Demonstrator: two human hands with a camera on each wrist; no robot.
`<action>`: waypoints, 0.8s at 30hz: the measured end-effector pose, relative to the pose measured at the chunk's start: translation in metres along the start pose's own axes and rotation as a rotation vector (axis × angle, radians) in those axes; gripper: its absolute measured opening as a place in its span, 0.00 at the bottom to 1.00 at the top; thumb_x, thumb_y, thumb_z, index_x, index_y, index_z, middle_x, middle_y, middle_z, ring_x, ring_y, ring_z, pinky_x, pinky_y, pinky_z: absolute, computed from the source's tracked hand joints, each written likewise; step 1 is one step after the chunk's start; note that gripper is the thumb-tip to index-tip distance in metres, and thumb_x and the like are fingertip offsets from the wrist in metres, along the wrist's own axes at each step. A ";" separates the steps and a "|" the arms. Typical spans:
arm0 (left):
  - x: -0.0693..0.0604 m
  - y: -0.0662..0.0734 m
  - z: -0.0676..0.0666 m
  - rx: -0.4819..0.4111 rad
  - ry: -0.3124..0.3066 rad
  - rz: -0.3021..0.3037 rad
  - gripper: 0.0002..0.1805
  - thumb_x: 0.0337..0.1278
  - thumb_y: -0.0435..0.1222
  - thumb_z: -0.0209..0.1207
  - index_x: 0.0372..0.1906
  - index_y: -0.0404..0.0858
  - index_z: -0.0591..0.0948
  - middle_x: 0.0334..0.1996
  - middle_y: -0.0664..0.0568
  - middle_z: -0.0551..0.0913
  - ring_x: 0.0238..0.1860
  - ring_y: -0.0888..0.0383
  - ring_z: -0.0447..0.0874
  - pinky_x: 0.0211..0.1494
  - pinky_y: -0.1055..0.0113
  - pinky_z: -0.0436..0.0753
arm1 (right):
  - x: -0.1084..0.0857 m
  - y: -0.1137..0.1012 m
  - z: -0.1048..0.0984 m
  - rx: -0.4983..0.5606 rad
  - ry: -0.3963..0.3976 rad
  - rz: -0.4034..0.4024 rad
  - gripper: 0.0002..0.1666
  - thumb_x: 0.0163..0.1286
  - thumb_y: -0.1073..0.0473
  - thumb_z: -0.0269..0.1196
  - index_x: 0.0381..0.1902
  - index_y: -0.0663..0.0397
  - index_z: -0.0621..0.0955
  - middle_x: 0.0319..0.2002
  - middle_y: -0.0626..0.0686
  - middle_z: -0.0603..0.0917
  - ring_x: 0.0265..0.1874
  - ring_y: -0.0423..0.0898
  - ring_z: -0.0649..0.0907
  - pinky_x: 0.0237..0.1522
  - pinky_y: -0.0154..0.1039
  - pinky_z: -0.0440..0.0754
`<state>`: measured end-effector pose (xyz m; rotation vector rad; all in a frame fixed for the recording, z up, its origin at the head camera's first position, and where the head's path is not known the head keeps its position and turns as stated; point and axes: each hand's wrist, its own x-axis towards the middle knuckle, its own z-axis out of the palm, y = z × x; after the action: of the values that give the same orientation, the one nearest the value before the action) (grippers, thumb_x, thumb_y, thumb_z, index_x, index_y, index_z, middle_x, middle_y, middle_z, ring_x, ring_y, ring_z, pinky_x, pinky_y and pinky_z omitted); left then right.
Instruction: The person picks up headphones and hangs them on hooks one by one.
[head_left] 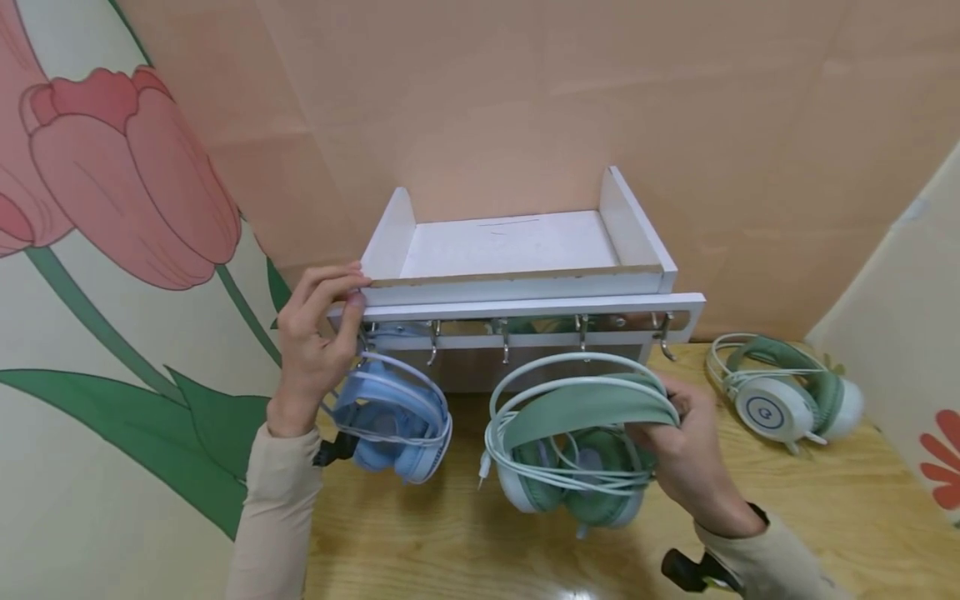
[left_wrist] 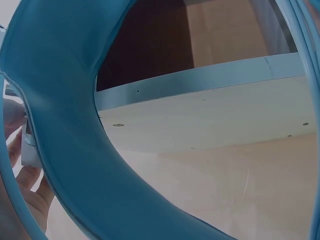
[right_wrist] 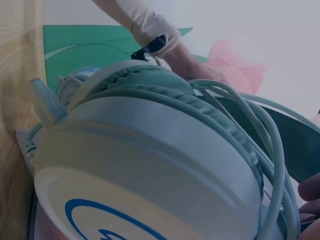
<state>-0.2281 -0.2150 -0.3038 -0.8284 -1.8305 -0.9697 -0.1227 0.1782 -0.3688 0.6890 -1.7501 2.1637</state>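
My right hand (head_left: 686,442) holds green-and-white headphones (head_left: 585,404) by one side of the headband, in front of the rack and below its hooks. Their pale cable is looped around the band and ear cups; one white cup (right_wrist: 150,145) fills much of the right wrist view. A white wall shelf (head_left: 510,292) has a hook rail (head_left: 468,340) along its front. My left hand (head_left: 315,333) grips the left end of the shelf, fingers on top and thumb in front. Just beneath that hand, blue headphones (head_left: 397,400) hang at the leftmost hook, their headband (left_wrist: 60,100) close to the left wrist camera.
Another pair of green-and-white headphones (head_left: 765,408) lies on the wooden surface (head_left: 420,542) at the right. Several metal hooks (head_left: 581,333) stick out from the rail. Behind the shelf rises a tan wall (head_left: 510,108), with a flower-painted wall (head_left: 127,183) at the left.
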 end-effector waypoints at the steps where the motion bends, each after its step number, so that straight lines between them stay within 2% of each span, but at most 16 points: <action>1: 0.000 0.000 0.000 -0.004 0.002 0.000 0.10 0.72 0.28 0.60 0.50 0.31 0.89 0.55 0.39 0.86 0.59 0.42 0.86 0.57 0.74 0.86 | 0.000 0.000 0.001 0.000 0.000 -0.002 0.28 0.59 0.88 0.45 0.36 0.59 0.84 0.18 0.53 0.58 0.16 0.50 0.58 0.16 0.40 0.56; 11: 0.002 0.001 0.002 -0.008 0.006 0.001 0.11 0.73 0.29 0.60 0.50 0.31 0.89 0.55 0.38 0.85 0.59 0.42 0.86 0.57 0.74 0.86 | 0.001 0.006 0.007 0.011 -0.007 -0.017 0.27 0.63 0.87 0.47 0.38 0.57 0.85 0.18 0.53 0.59 0.16 0.50 0.58 0.16 0.42 0.56; 18: 0.001 0.000 0.001 0.043 -0.009 0.002 0.11 0.74 0.30 0.59 0.51 0.32 0.89 0.56 0.39 0.85 0.58 0.46 0.86 0.57 0.75 0.85 | 0.002 0.012 0.011 -0.017 -0.016 -0.003 0.19 0.68 0.85 0.49 0.33 0.59 0.79 0.17 0.51 0.56 0.16 0.48 0.53 0.15 0.43 0.53; 24: 0.000 0.000 -0.001 0.045 -0.018 0.001 0.12 0.74 0.30 0.59 0.52 0.32 0.89 0.57 0.39 0.85 0.57 0.45 0.86 0.57 0.75 0.84 | 0.003 0.014 0.015 0.004 -0.040 0.003 0.21 0.68 0.85 0.49 0.36 0.58 0.81 0.17 0.51 0.59 0.17 0.48 0.56 0.17 0.42 0.56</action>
<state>-0.2280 -0.2157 -0.3033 -0.8130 -1.8599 -0.9198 -0.1295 0.1606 -0.3768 0.7358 -1.7675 2.1702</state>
